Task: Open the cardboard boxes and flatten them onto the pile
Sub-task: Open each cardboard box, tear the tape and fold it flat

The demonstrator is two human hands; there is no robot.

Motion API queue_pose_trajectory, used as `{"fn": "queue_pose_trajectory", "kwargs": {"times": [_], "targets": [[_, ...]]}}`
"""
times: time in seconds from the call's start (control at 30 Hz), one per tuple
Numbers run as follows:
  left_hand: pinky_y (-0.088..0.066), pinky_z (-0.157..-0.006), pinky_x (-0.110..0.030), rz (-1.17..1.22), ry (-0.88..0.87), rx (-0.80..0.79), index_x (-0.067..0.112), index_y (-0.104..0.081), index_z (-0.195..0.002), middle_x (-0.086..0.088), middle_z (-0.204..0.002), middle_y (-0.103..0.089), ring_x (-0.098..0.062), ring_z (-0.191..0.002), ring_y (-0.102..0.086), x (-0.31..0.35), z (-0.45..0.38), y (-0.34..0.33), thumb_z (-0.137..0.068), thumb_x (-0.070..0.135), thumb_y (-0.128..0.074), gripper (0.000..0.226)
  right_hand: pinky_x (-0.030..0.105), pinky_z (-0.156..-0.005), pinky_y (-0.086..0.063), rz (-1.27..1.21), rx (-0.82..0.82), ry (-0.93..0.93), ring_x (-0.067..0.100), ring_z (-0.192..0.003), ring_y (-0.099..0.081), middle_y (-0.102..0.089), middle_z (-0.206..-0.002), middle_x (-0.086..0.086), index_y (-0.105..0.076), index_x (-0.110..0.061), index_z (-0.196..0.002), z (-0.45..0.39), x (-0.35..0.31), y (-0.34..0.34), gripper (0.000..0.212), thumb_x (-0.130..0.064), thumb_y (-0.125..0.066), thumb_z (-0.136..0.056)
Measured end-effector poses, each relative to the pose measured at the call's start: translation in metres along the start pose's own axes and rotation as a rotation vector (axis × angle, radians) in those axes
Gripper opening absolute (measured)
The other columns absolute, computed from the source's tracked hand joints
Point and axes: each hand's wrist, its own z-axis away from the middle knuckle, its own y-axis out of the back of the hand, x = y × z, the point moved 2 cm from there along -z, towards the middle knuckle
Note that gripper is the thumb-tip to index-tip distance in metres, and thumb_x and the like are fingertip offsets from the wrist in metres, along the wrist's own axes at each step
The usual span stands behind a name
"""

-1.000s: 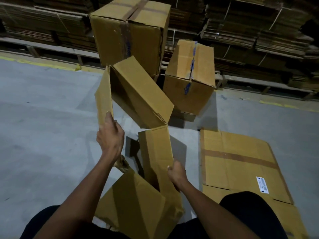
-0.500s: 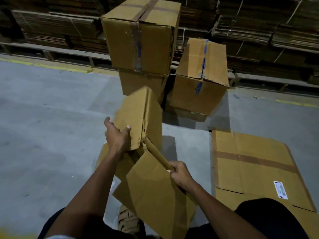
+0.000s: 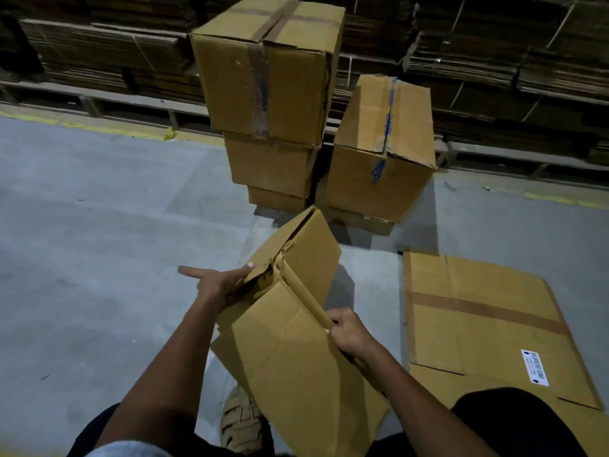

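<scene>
I hold a half-collapsed brown cardboard box (image 3: pixel 290 351) in front of my knees, its flaps folding in on each other. My left hand (image 3: pixel 217 285) grips a crumpled upper flap at the box's left side, with the forefinger stretched out to the left. My right hand (image 3: pixel 349 331) pinches the edge of a flap on the box's right side. On the floor at the right lies the pile of flattened boxes (image 3: pixel 487 324), its top sheet showing a brown tape strip and a white label.
A stack of taped boxes (image 3: pixel 267 77) stands ahead on the grey floor, with another taped box (image 3: pixel 382 150) to its right on a lower one. Bundles of flat cardboard (image 3: pixel 494 44) line the back on pallets. My shoe (image 3: pixel 240 420) shows under the held box.
The open box has been folded down from an upright, spread shape into a flatter one, and it has sunk lower. My left hand moved from a raised flap to the crumpled corner.
</scene>
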Motion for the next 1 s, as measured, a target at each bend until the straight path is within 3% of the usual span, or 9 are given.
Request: {"fn": "queue_pose_trajectory", "kwargs": {"times": [0.1, 0.2, 0.3, 0.4, 0.53, 0.6, 0.77, 0.87, 1.0], "targets": [[-0.036, -0.108, -0.057, -0.078, 0.086, -0.017, 0.02, 0.033, -0.149, -0.024, -0.157, -0.031, -0.04, -0.14, -0.038, 0.003, 0.002, 0.006, -0.071, 0.038, -0.09, 0.147, 0.038, -0.064, -0.063, -0.028, -0.029, -0.042, 0.025, -0.076, -0.075, -0.078, -0.084, 0.006, -0.079, -0.013, -0.087, 0.001, -0.002, 0.002, 0.024, 0.0, -0.061, -0.095], [-0.039, -0.099, -0.06, -0.161, 0.173, -0.143, 0.008, -0.018, -0.155, -0.019, -0.155, -0.037, -0.042, -0.137, -0.039, 0.008, 0.008, 0.006, -0.055, 0.057, -0.089, 0.132, 0.039, -0.068, -0.064, -0.105, -0.067, -0.05, 0.023, -0.08, -0.076, -0.077, -0.093, 0.009, -0.077, -0.013, -0.102, 0.004, -0.007, 0.007, 0.022, -0.003, -0.058, -0.098], [-0.039, -0.082, -0.052, -0.162, 0.134, -0.216, 0.0, -0.047, -0.139, -0.017, -0.149, -0.046, -0.038, -0.126, -0.048, 0.01, 0.017, 0.001, -0.062, 0.054, -0.087, 0.102, 0.048, -0.096, -0.056, -0.194, -0.107, -0.079, 0.028, -0.104, -0.072, -0.075, -0.111, 0.01, -0.071, -0.014, -0.119, 0.005, -0.018, 0.013, 0.037, -0.041, -0.05, -0.104], [-0.042, -0.074, -0.042, -0.036, 0.028, -0.167, -0.007, -0.048, -0.132, -0.022, -0.143, -0.051, -0.039, -0.125, -0.051, 0.016, 0.025, -0.009, -0.063, 0.038, -0.093, 0.094, 0.046, -0.105, -0.051, -0.25, -0.149, -0.075, 0.025, -0.122, -0.063, -0.065, -0.134, 0.004, -0.061, -0.026, -0.138, 0.003, -0.022, 0.018, 0.082, -0.083, -0.057, -0.079], [-0.05, -0.064, -0.043, -0.107, -0.266, 0.162, -0.004, -0.063, -0.082, -0.021, -0.093, -0.071, -0.038, -0.087, -0.068, 0.036, 0.036, 0.002, -0.049, 0.055, -0.095, 0.075, 0.015, -0.075, -0.056, -0.169, -0.112, 0.083, -0.002, -0.1, -0.067, -0.066, -0.119, -0.015, -0.057, -0.037, -0.125, 0.005, -0.019, 0.017, 0.052, -0.054, -0.078, -0.081], [-0.053, -0.06, -0.043, -0.163, -0.436, 0.261, -0.001, -0.064, -0.069, -0.016, -0.069, -0.069, -0.034, -0.067, -0.069, 0.047, 0.041, 0.008, -0.051, 0.062, -0.091, 0.07, 0.016, -0.077, -0.056, -0.162, -0.069, 0.138, -0.005, -0.098, -0.066, -0.067, -0.115, -0.019, -0.057, -0.037, -0.124, 0.003, -0.018, 0.013, 0.048, -0.049, -0.078, -0.083], [-0.054, -0.06, -0.043, -0.115, -0.722, 0.344, 0.006, -0.063, -0.087, -0.01, -0.084, -0.068, -0.029, -0.075, -0.064, 0.075, 0.058, 0.009, -0.071, 0.04, -0.087, 0.045, 0.018, -0.078, -0.055, -0.115, -0.077, 0.127, -0.001, -0.097, -0.065, -0.065, -0.109, -0.017, -0.057, -0.04, -0.114, 0.004, -0.031, 0.001, 0.03, -0.06, -0.061, -0.092], [-0.038, -0.053, -0.032, -0.114, -0.839, 0.361, 0.005, -0.059, -0.089, -0.007, -0.08, -0.061, -0.024, -0.07, -0.056, 0.078, 0.067, 0.005, -0.081, 0.033, -0.079, 0.035, 0.039, -0.102, -0.05, -0.149, -0.057, 0.022, 0.014, -0.114, -0.06, -0.063, -0.122, -0.002, -0.059, -0.024, -0.129, -0.007, -0.021, -0.004, 0.063, -0.074, -0.045, -0.093], [-0.029, -0.049, -0.028, -0.144, -0.967, 0.347, 0.008, -0.05, -0.084, 0.004, -0.066, -0.046, -0.008, -0.058, -0.04, 0.074, 0.078, -0.003, -0.09, 0.028, -0.071, 0.03, 0.042, -0.094, -0.052, -0.386, -0.147, -0.217, 0.026, -0.113, -0.06, -0.062, -0.126, 0.008, -0.062, -0.017, -0.125, -0.027, 0.004, -0.017, 0.072, -0.077, -0.036, -0.093]]}}
